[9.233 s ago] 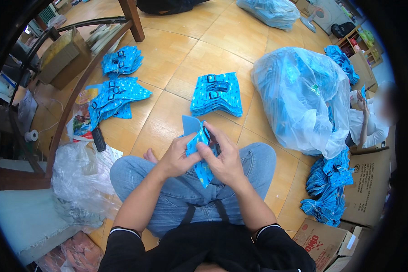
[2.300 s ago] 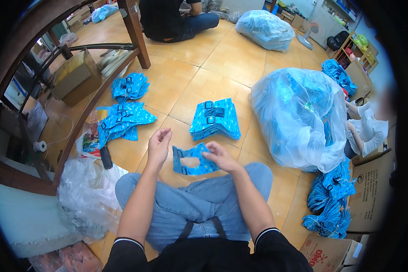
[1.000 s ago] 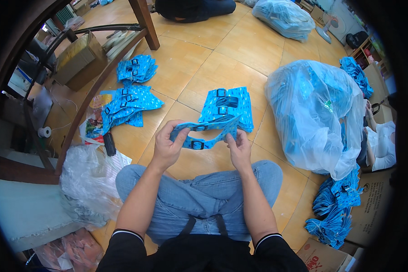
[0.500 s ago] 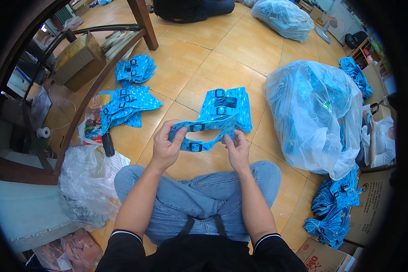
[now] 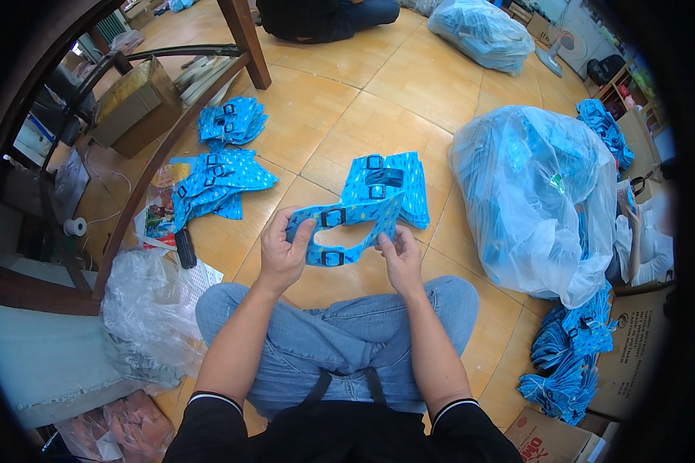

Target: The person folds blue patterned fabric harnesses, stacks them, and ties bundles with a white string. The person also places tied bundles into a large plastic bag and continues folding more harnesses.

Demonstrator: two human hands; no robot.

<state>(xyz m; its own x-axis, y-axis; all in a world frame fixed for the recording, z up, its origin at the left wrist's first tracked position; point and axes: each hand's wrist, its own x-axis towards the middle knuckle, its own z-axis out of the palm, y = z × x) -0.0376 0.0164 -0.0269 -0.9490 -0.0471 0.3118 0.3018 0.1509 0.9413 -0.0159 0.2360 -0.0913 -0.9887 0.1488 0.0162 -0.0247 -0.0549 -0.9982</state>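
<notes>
Between my hands is a blue patterned fabric piece (image 5: pixel 353 255) with two black buckles and a wide opening in its middle. My left hand (image 5: pixel 283 251) grips its left end, thumb on top, close to the buckles. At the right end, the thumb and fingers of my right hand (image 5: pixel 400 258) pinch the edge. Just beyond the held piece, a stack of similar blue pieces (image 5: pixel 415 189) lies on the floor, its black buckles facing up; the held piece covers part of its near side.
Left of me lie more blue buckled pieces (image 5: pixel 228 171), a black handheld object (image 5: pixel 184 248) and crumpled clear plastic (image 5: pixel 143 289). A large filled plastic bag (image 5: pixel 510 185) stands at right, near bundled blue pieces (image 5: pixel 556 393) and cartons (image 5: pixel 633 347). Wooden furniture (image 5: pixel 243 38) frames the left. Other people sit nearby.
The held fabric piece has tilted slightly, with its lower band dropping a little toward me. Both hands keep their grip in nearly the same place.
</notes>
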